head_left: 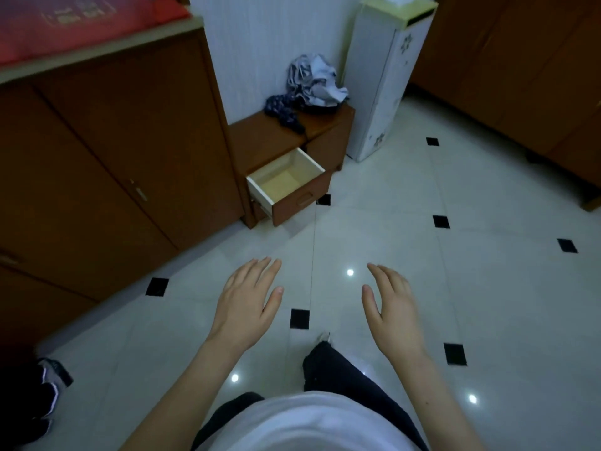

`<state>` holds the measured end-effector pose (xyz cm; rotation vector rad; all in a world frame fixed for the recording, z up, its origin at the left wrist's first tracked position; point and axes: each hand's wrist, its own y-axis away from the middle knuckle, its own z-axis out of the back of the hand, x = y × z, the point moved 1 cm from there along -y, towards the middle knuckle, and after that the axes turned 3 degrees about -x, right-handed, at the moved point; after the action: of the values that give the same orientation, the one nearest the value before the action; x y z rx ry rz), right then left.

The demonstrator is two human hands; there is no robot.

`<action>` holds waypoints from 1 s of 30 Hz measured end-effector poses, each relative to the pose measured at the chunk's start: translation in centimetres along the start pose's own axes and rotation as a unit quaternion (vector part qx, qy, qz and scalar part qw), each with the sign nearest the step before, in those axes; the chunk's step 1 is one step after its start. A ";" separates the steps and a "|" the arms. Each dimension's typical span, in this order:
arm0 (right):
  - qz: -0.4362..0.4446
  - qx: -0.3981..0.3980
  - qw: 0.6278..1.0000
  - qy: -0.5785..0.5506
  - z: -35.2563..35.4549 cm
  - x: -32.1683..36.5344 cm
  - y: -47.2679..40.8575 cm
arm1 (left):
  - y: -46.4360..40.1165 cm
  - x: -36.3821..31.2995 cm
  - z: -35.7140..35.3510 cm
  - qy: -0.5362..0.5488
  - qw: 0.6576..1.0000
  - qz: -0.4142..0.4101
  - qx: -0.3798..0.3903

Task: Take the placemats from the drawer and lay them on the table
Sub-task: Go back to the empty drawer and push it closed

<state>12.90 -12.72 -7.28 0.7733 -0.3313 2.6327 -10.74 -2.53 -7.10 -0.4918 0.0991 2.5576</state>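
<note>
**Drawer open, looks empty, no placemats in view**

Fingers first: left hand (246, 304) is hovering palm-down, fingers (260, 271) extended and lying close together, thumb out to the side, gripping nothing. Right hand (390, 307) is mirroring it, tilted a bit more edge-on, fingers (385, 276) straight and loosely together, thumb apart, also gripping nothing. Both wrists are running back into bare forearms reaching out from a white shirt; both hands are floating over the pale glossy tiled floor with black diamond insets (487, 255), touching nothing, well apart from the drawer.

Status: the small brown wooden drawer with the pale cream interior (286, 180) is standing pulled out of the low brown wooden bedside cabinet (260, 141). The visible bottom is showing bare, no mats inside as far as I can tell. Placemats aren't showing anywhere: not in the hands, not on the floor. A crumpled heap of blue-grey cloth (309, 86) is sitting on the cabinet top; can't tell what it is. No table is in frame either.

Judgement: either the mats are already out and laid off-camera, or they're yet to be found. Can't confirm which from here.
</note>
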 end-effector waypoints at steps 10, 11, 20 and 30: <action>0.078 0.038 0.996 -0.022 2.4 -4.0 -19.6 | -15.0 -5.0 0.4 0.008 0.996 0.073 -0.043; 0.084 0.042 0.995 -0.025 2.1 -4.1 -21.1 | -16.2 -4.9 0.1 0.009 0.996 0.078 -0.045; 0.133 0.092 0.986 -0.026 -3.1 -4.7 -35.2 | -28.2 -1.8 -2.7 0.035 0.990 0.120 -0.067; 0.208 0.120 0.971 -0.010 -9.3 -3.3 -54.1 | -45.1 3.7 -5.0 0.057 0.983 0.145 -0.094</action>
<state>33.60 38.07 -10.40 0.8875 -0.1970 3.1045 11.09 37.13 -11.89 -0.7458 -0.0324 2.8379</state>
